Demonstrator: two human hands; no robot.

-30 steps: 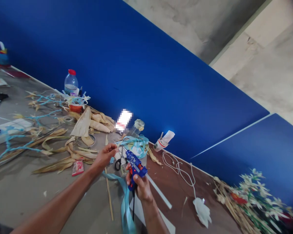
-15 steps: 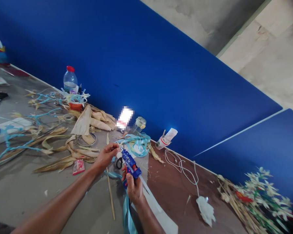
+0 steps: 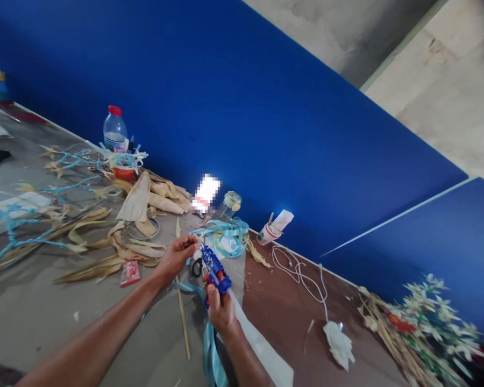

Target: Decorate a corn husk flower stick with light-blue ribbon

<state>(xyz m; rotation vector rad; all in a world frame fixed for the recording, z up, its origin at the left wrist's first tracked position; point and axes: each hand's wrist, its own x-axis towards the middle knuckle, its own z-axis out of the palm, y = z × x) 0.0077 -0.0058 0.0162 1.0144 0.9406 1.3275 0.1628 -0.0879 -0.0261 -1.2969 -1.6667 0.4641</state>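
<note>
A blue hot glue gun point(image 3: 214, 267) is gripped by my right hand point(image 3: 222, 306), its nozzle pointing up and to the left. A pale glue stick comes out of its rear. My left hand point(image 3: 181, 253) is closed in a pinch right at the nozzle; the small thing between its fingertips is too tiny to make out. Just behind the nozzle lies a tangle of light blue ribbon point(image 3: 242, 236). Black scissor handles point(image 3: 197, 267) show beside the gun. Below it, more blue ribbon point(image 3: 212, 355) hangs down, next to a white sheet point(image 3: 272, 360).
Dried corn husks point(image 3: 116, 250) and blue-wrapped stems point(image 3: 14, 236) spread over the left side. At the back stand a bottle point(image 3: 115, 129), a lit phone point(image 3: 205, 192), a glass jar point(image 3: 230, 204) and a white cup point(image 3: 268, 232). A white cable point(image 3: 300, 277) and white flowers point(image 3: 439, 317) lie right.
Both hands and the glue gun hold almost the same place. The view has shifted very slightly.
</note>
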